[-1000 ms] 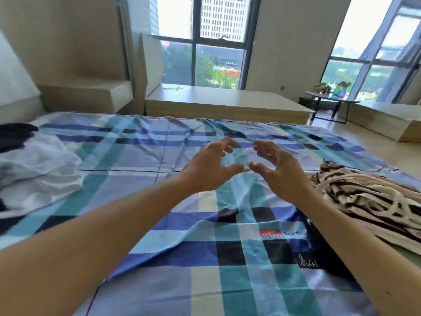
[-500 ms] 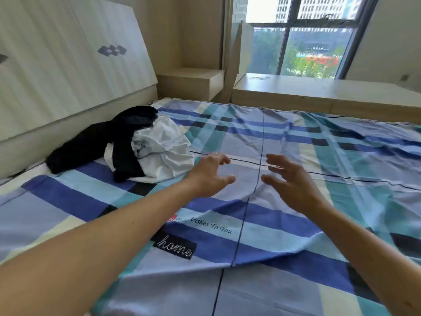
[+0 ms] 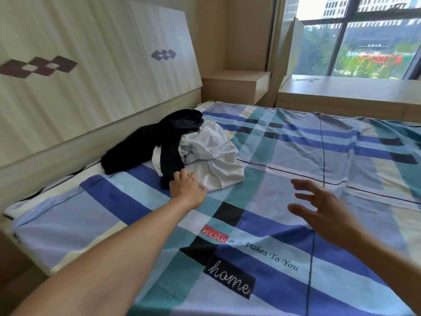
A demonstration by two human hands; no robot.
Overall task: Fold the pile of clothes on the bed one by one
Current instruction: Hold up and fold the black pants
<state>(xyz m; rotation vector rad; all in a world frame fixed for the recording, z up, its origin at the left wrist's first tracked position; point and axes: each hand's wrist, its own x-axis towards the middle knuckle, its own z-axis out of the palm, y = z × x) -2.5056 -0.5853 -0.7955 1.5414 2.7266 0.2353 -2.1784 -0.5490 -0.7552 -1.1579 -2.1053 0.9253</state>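
Observation:
A crumpled pile lies on the bed [image 3: 296, 156] near the headboard: a black garment [image 3: 148, 142] draped over a white garment [image 3: 211, 160]. My left hand [image 3: 188, 187] is stretched out to the pile's near edge, fingers apart, touching or nearly touching the black and white cloth; I cannot tell if it has a grip. My right hand [image 3: 323, 208] hovers above the plaid sheet to the right of the pile, fingers spread, holding nothing.
The bed carries a blue, teal and black plaid sheet with "home" lettering [image 3: 230, 279]. A pale headboard [image 3: 91, 65] rises at left. A wooden nightstand [image 3: 237, 85] and a low window bench [image 3: 341, 94] stand behind the bed.
The view has swung left from the striped folded garment to the pile. My left hand has reached forward to the pile's edge; my right hand has stayed open above the sheet.

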